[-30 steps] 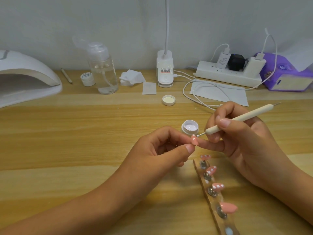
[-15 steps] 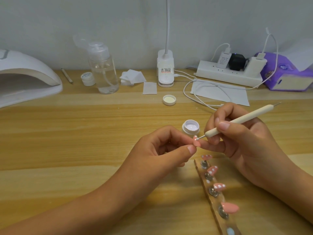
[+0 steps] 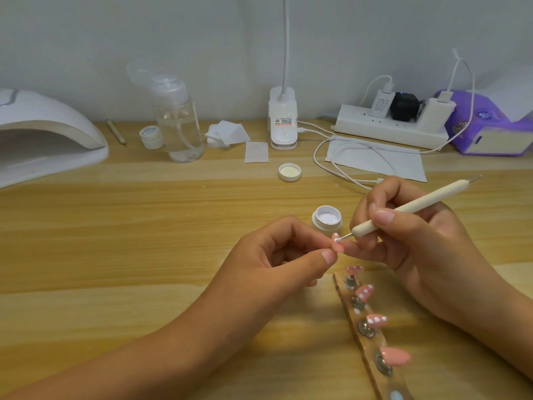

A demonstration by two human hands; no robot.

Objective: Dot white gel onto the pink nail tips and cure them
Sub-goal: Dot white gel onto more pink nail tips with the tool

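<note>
Left hand (image 3: 277, 255) pinches one pink nail tip (image 3: 424, 246) between thumb and forefinger, other fingers curled in. Tip sits mid-frame above the surface (image 3: 115, 241), just in front of the open gel pot (image 3: 327, 219). White dots are visible on its upper end.

Right hand (image 3: 418, 241) grips the dotting tool (image 3: 403, 210) like a pen, thumb on top. Tool's ball end touches the held tip. One lower finger of the right hand reaches under the tip, up against the left thumb.

Holder strip (image 3: 372, 346) lies on the surface below the hands, running toward the bottom edge. Four pink tips stand on it:
- far tip (image 3: 354, 269): white dots
- second tip (image 3: 364, 292): white dots
- third tip (image 3: 377, 319): white dots
- near tip (image 3: 395, 356): plain pink

Pot lid (image 3: 289, 172) lies inside-up, behind the pot and apart from it.

Cure lamp (image 3: 43, 134) sits at far left, well apart from the hands. Back row, left to right: thin stick (image 3: 116, 131), small jar (image 3: 151, 136), pump bottle (image 3: 178, 128), wipes (image 3: 227, 133), desk lamp base (image 3: 283, 122), power strip (image 3: 389, 129) with plugs in it, purple tissue pack (image 3: 490, 128). Paper sheet (image 3: 375, 160) lies in front of the power strip with a cable over it.
</note>
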